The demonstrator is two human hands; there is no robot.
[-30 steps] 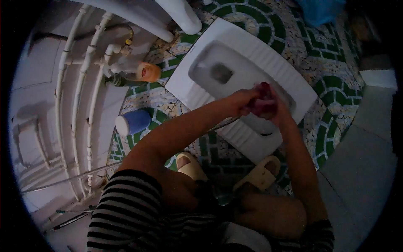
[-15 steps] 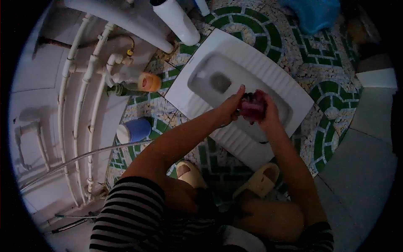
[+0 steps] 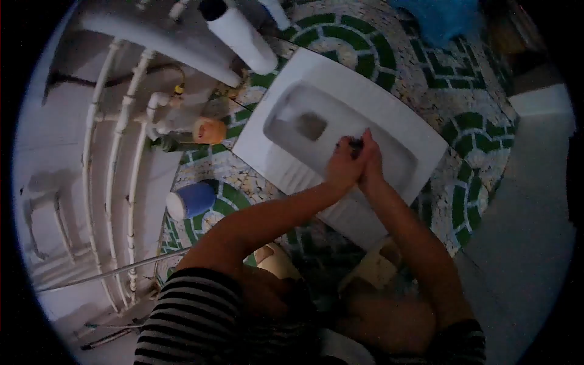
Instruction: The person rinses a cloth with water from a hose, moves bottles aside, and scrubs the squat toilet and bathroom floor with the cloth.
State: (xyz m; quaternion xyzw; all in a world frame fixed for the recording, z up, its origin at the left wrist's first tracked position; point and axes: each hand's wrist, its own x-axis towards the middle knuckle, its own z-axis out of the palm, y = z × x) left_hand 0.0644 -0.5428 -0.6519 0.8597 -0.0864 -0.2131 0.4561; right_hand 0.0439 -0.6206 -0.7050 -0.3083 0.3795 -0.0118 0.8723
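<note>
My left hand (image 3: 343, 165) and my right hand (image 3: 370, 159) are pressed together over the bowl of a white squat toilet (image 3: 255, 143). A small dark thing (image 3: 356, 145) shows between them near the fingertips; most of it is hidden, and its kind is unclear. The left fingers curl round it. On the other side, the right hand lies closed against it and against the left hand.
To the left a blue container with a white end (image 3: 193, 201) lies on green patterned tiles, and an orange-based bottle (image 3: 210, 131) is by the wall pipes (image 3: 128, 109). Behind are a white bottle with black cap (image 3: 243, 42) and a blue plastic thing (image 3: 444, 21).
My hands have come together from either side of a dark reddish thing, which is now mostly covered. The view has shifted slightly.
</note>
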